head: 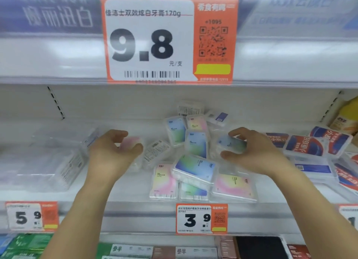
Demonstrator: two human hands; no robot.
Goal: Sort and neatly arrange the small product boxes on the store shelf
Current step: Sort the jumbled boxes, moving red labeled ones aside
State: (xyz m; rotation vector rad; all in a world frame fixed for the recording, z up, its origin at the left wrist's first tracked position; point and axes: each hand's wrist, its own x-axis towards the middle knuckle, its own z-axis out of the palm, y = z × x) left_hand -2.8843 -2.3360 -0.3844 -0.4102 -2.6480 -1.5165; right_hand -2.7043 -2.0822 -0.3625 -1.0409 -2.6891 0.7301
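Observation:
Several small clear plastic boxes with pastel labels lie in a loose heap on the white shelf [126, 193]. My left hand [110, 152] curls its fingers and thumb round a pink box [131, 143] at the heap's left edge. My right hand [257, 150] pinches a blue-green box [229, 143] between thumb and fingers on the heap's right side. A blue-green box [195, 168] lies tilted on top of a pink one [163, 181], a green-blue one [193, 193] and a pink-yellow one [233, 187] at the shelf front. More boxes [195, 142] lean at the back.
Clear boxes [64, 162] sit at the left. Red-and-blue boxes [310, 144] lie at the right, with a yellow package [346, 117] behind. A 9.8 price tag [168, 39] hangs above, a 3.9 tag [201, 219] on the shelf edge.

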